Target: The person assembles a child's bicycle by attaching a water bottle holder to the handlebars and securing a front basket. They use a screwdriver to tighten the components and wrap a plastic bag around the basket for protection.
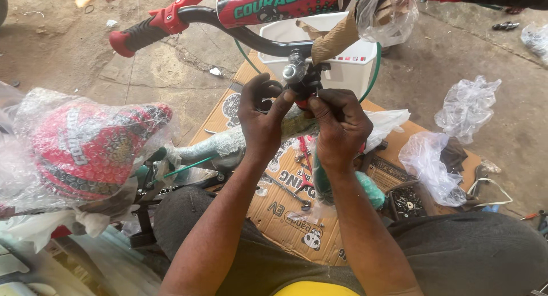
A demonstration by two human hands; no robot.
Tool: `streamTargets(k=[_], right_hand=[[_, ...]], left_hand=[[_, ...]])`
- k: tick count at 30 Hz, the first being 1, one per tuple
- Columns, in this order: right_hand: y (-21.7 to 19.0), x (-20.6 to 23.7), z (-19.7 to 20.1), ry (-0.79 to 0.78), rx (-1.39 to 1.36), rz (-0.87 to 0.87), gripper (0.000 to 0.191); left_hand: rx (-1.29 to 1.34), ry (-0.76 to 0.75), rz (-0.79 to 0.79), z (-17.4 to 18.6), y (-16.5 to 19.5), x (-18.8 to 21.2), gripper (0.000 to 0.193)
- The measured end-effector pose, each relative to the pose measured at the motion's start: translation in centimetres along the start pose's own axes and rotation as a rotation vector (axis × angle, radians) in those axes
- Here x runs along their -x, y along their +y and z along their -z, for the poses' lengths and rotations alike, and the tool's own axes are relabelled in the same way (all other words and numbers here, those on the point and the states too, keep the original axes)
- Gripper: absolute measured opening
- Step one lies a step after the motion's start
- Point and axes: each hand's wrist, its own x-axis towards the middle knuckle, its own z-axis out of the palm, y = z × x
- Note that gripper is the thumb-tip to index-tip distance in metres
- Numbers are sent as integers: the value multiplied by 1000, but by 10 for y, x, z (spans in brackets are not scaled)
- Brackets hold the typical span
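A small bicycle stands in front of me. Its black handlebar (228,27) carries a red and black grip (140,33) and a red padded cover. Both my hands meet at the black stem clamp (302,79) below the bar. My left hand (262,116) curls around the left of the clamp. My right hand (339,125) pinches a small part against it with thumb and fingers; the part itself is hidden. The red patterned saddle (91,147), wrapped in bubble wrap, sits at my left.
A flattened cardboard box (285,210) lies on the concrete floor with loose tools (288,190) on it. A white plastic basket (348,65) hangs behind the handlebar. Crumpled clear plastic bags (465,107) lie at right, beside a small tray of screws (406,202).
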Motion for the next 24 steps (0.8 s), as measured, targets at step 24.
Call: streamTargets(k=[24], right_hand=[[2,-10,3,-29,-27,-56,22]], left_hand=[[57,-164,165,15,5,-10,59]])
